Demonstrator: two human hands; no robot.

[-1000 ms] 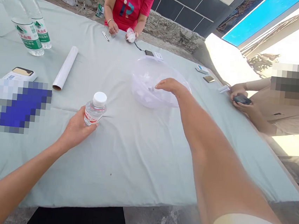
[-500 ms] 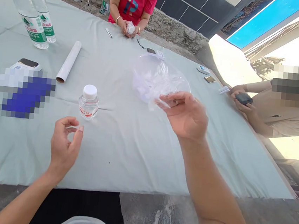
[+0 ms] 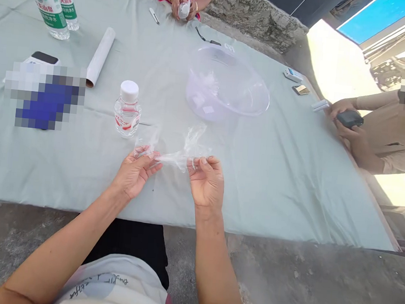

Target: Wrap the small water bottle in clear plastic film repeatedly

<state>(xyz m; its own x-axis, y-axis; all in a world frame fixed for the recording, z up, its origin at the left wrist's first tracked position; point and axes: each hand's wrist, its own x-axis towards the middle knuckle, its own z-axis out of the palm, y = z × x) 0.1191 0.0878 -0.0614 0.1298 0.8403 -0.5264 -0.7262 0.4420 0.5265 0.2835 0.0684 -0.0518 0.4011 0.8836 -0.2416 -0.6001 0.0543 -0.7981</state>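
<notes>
A clear, crinkled plastic bag (image 3: 173,158) is stretched between my two hands over the near part of the table. My left hand (image 3: 136,170) pinches one end, with a loose flap of film standing above its fingers. At the other end my right hand (image 3: 207,179) is closed on the bunched plastic. Just beyond my left hand stands a small clear bottle (image 3: 127,116) with a white cap and a red-and-white label, upright and apart from my fingers. Farther back is a translucent pale purple basin (image 3: 242,109) with some clear film and small white pieces inside.
A white roll (image 3: 101,56) lies left of centre, near two large water bottles (image 3: 53,13). A blurred blue item (image 3: 45,103) is at the left. Across the table (image 3: 274,187), one person's hands (image 3: 182,7) hold a wrapped object; another person at right grips a dark object (image 3: 349,119).
My right hand has come from the basin toward me with the plastic bag. My left hand has moved right and taken hold of its other end.
</notes>
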